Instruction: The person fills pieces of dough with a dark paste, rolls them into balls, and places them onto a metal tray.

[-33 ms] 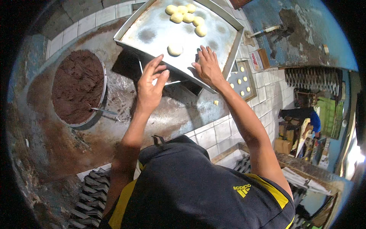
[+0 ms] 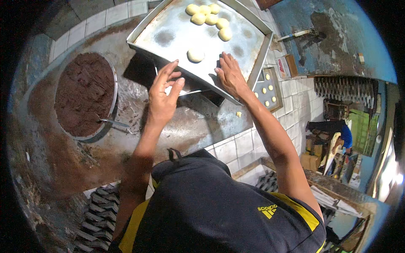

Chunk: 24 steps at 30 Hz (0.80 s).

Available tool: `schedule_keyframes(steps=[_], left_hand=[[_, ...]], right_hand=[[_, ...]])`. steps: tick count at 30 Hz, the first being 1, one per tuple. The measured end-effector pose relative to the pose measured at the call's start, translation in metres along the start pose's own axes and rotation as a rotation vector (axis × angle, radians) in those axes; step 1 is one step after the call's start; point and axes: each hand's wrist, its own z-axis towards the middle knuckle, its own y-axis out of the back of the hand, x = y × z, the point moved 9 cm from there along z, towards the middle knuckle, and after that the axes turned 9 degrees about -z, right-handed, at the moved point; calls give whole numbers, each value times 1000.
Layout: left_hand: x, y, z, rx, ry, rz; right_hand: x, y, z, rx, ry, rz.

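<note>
A metal tray (image 2: 162, 19) with high sides holds a cluster of several pale dough balls (image 2: 224, 34) toward its back and one larger ball (image 2: 195, 55) alone nearer the front. My right hand (image 2: 231, 78) lies palm down on the tray, right of the lone ball, fingers slightly spread, with nothing visible in its grip. My left hand (image 2: 164, 97) is raised at the tray's front edge, fingers curved and apart, holding nothing visible. Beneath the tray there is dark shadow and more metal. On the left, a large round pan (image 2: 84, 95) of dark brown paste has a metal spoon (image 2: 114, 122) in it.
The stained metal counter (image 2: 164, 135) runs under both. At right are a second tray (image 2: 270, 84) with small dough pieces, a small box (image 2: 287, 65), stacks of metal racks (image 2: 344, 90) and, farther off, a person in blue (image 2: 346, 137) bending among cardboard boxes.
The whole view is shifted very slightly. My left hand sits a little farther left; my right hand and the dough balls look practically unchanged.
</note>
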Motion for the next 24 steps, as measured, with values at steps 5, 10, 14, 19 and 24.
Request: schedule_keyframes(steps=[5, 10, 14, 19, 24], left_hand=[[-8, 28, 17, -40, 24, 34], [-18, 36, 16, -55, 21, 63], [-18, 25, 0, 10, 27, 86], [-17, 2, -39, -117, 80, -23], [35, -66, -85, -306, 302, -438]], right_hand=[[18, -15, 10, 175, 31, 100], [-55, -5, 50, 416, -333, 961], [-140, -9, 92, -85, -661, 385], [-74, 24, 79, -176, -636, 838], [80, 89, -68, -61, -216, 903]])
